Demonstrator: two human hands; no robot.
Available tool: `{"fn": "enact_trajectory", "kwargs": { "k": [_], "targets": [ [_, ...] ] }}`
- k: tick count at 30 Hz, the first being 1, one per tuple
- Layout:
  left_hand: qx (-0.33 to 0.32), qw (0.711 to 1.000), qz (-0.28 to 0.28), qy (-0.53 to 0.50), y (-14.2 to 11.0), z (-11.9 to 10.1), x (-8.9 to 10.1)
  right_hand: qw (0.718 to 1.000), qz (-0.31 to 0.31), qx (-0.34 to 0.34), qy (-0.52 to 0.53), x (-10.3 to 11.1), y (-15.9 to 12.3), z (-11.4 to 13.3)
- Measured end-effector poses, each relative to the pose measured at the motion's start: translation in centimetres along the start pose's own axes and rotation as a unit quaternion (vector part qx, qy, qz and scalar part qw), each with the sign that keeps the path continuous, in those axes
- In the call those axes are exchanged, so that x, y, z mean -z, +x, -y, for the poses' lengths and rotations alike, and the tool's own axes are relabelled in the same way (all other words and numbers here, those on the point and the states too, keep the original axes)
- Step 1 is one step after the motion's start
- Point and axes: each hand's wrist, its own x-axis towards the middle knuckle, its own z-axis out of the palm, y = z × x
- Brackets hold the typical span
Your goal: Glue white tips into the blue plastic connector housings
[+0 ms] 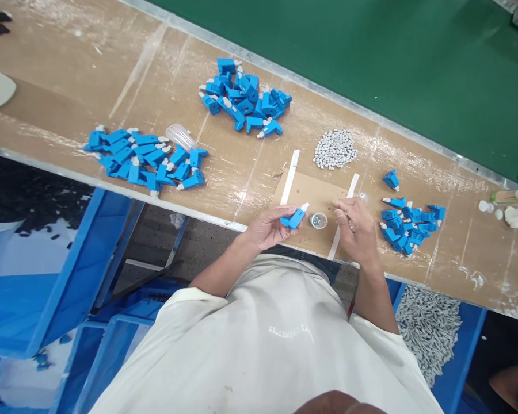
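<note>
Tabletop (pixel 246 164) is running slantwise across the room, its brown covering showing scuffs and pale streaks. A small clear cup (pixel 318 222) is resting on a cardboard sheet (pixel 315 191), between two white strips (pixel 290 178). Just left of the cup, the left hand (pixel 270 226) is grasping a blue piece (pixel 292 219) with a white tip, holding it above the cardboard. Just right of the cup, the right hand (pixel 354 227) is curling its fingers inward (whether anything is pinched there, I cannot tell). Beyond the cup, a pile of small grey bits (pixel 335 149) is lying; farther left of it, two heaps of blue parts (pixel 244 106) are spreading, and a smaller blue cluster (pixel 408 225) is sitting to its right. Past the table, a green surface (pixel 349 52) is filling the side beyond the cup. Below the table, blue bins (pixel 75 276) are standing to the cup's near left, and a blue container (pixel 468 351) is holding grey pieces to its near right.
</note>
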Motion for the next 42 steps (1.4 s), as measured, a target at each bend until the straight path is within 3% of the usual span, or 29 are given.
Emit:
{"fn": "enact_trajectory", "kwargs": {
  "k": [6, 11, 18, 27, 30, 33, 37, 42],
  "targets": [
    [-0.006, 1.0, 0.026, -0.016, 0.4, 0.0, 0.9, 0.995, -0.027, -0.017, -0.093, 1.2, 5.6, -5.1],
    [-0.026, 0.999, 0.038, -0.023, 0.4, 0.1, 0.8, 0.986, 0.046, 0.02, -0.157, 0.8, 9.5, -8.0],
    [-0.04, 0.998, 0.052, -0.006, 0.5, 0.3, 0.7, 0.978, 0.095, 0.025, -0.186, 0.4, 9.9, -8.2],
    [-0.03, 0.999, 0.03, -0.001, 0.2, 0.2, 0.7, 0.931, 0.22, -0.038, -0.289, 1.4, 11.3, -6.1],
    [-0.035, 0.999, 0.017, -0.007, 0.0, 0.0, 0.6, 0.968, 0.166, -0.063, -0.177, 2.5, 10.5, -4.9],
    [-0.058, 0.998, 0.023, 0.0, -0.2, 0.1, 0.3, 0.989, 0.09, -0.103, 0.058, 3.1, 8.1, -2.9],
    [-0.099, 0.992, 0.066, 0.044, -0.2, 0.4, -0.6, 0.936, 0.05, -0.164, 0.306, 2.6, 4.4, 0.4],
    [-0.111, 0.985, 0.095, 0.092, -0.2, 1.0, -1.9, 0.864, 0.035, -0.225, 0.449, 1.9, 2.4, 2.8]
  ]
}}
